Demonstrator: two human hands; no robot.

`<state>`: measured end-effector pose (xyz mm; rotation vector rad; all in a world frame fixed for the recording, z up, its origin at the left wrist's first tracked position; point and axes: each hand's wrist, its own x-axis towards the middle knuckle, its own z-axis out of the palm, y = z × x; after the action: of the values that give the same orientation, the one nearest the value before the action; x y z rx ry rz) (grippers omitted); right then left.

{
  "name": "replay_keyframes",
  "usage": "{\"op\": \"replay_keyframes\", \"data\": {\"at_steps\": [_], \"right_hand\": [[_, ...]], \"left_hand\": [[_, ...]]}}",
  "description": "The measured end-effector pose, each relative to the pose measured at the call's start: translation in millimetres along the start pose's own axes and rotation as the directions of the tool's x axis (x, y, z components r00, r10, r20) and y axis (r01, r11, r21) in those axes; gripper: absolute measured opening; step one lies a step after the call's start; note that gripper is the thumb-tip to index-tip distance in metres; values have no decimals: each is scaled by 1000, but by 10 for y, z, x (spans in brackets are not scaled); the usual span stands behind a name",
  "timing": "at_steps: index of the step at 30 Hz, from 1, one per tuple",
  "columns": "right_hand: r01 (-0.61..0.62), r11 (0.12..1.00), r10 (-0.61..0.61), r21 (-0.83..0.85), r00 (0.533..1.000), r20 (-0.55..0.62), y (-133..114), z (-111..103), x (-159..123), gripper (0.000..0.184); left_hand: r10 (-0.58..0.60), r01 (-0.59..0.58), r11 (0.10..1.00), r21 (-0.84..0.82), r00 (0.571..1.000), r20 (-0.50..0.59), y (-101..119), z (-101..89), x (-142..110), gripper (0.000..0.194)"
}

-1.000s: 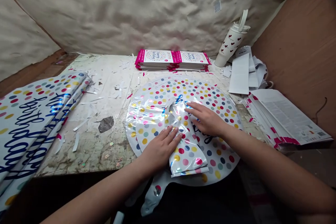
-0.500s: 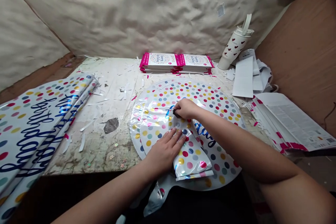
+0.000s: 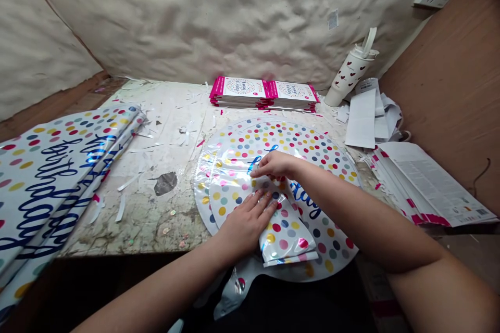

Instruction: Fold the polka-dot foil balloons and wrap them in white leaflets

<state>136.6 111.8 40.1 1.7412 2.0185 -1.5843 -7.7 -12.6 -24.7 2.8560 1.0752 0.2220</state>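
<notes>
Fingers of L hand (image 3: 245, 225) outstretched flat on folded film (image 3: 289, 237), prob. vs. springback; R hand (image 3: 276, 165) curled, can't tell if gripping.

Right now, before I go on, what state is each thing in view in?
Left hand: flat on the folded foil piece.
Right hand: fingers curled; grip unclear.
Folded foil piece: folded, atop the round foil sheets.
Round foil sheets: flat, overlapping.
Foil at far left: folded over.
Pink-edged packs: stacked side by side.
Tumbler: lidded, handle up.
Table: worn, scrap-littered.
</notes>
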Motion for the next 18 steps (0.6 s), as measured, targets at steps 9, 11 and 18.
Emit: {"op": "replay_keyframes", "data": {"at_steps": [9,11,18], "right_hand": [[-133,984,145,-121,984,99,-117,-23,95,18],[-155,966,176,-205,980,89,-155,-39,138,19],[-184,864,165,-469,983,-81,-177,-81,272,45]], "left_hand": [[-89,88,992,-93,996,-10,9,-89,-20,55],[-104,111,985,-130,993,54,5,-127,-7,59],[-113,153,977,-150,962,247,-8,-207,59,63]]}}
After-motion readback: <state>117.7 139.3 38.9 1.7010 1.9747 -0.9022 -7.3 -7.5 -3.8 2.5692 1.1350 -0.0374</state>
